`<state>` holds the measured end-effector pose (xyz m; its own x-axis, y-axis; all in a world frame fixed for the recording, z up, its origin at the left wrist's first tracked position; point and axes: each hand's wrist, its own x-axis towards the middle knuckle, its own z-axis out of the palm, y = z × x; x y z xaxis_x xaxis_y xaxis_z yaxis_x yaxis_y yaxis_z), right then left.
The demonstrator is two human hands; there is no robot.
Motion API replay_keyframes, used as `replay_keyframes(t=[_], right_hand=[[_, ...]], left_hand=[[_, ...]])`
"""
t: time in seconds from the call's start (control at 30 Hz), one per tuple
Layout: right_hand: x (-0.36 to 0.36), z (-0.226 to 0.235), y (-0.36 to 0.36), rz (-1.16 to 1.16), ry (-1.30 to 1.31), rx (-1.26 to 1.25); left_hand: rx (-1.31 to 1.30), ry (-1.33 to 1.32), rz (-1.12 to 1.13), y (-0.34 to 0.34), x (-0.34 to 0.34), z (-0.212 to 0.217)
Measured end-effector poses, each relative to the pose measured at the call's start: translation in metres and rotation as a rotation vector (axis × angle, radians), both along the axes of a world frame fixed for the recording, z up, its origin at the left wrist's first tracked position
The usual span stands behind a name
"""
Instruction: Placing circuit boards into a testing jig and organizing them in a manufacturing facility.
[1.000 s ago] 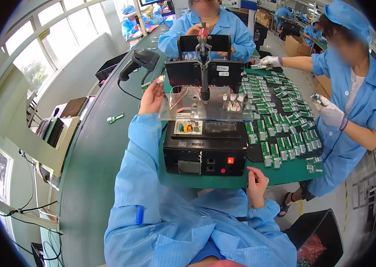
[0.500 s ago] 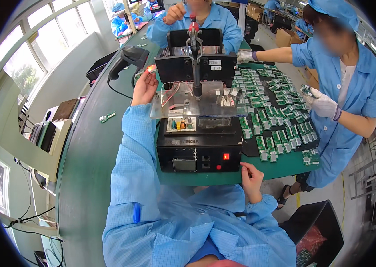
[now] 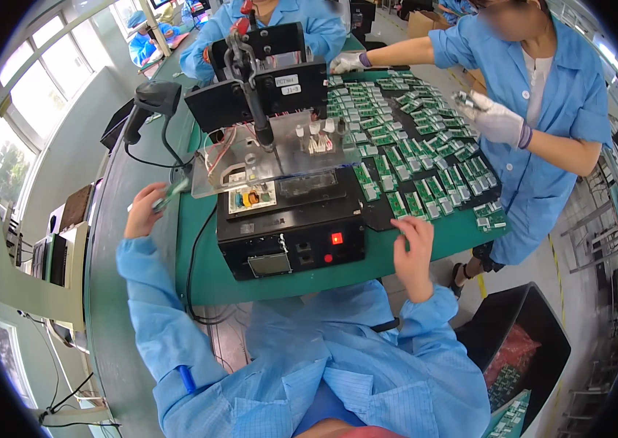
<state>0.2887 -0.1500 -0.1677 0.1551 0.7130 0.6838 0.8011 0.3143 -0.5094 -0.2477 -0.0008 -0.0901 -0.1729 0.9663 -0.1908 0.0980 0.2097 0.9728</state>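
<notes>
My left hand (image 3: 145, 210) is out to the left of the black test fixture (image 3: 291, 233), closed on a small green circuit board (image 3: 171, 196) beside the table's green mat. My right hand (image 3: 415, 252) rests with fingers spread at the fixture's right front corner, touching the mat next to the rows of green circuit boards (image 3: 411, 153). A clear plate (image 3: 280, 153) with a black lever (image 3: 250, 87) tops the fixture, and a small board with a yellow coil (image 3: 250, 198) lies under it.
A handheld scanner (image 3: 152, 102) on a stand is at the far left. A person in blue at the right, in white gloves (image 3: 495, 120), handles boards; another sits across the table. A black bin (image 3: 521, 350) with boards stands low right.
My left hand drew back from the clear plate toward the left, now gripping a small board. My right hand moved up to the edge of the board rows. My view shifted closer.
</notes>
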Motion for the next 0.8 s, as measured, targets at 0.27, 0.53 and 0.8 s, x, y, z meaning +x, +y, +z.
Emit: replay_keyframes(t=[0.27, 0.53, 0.8], right_hand=[[0.061, 0.026, 0.027, 0.269, -0.552, -0.297], [0.063, 0.044, 0.057, 0.544, -0.662, -0.231], [-0.021, 0.070, 0.038, 0.326, -0.494, 0.170]], left_hand=[[-0.449, 0.454, 0.100, -0.078, -0.166, -0.040], [-0.232, 1.358, 0.405, -0.109, -0.196, -0.078], [0.740, 1.090, 0.474, -0.042, -0.073, 0.046]])
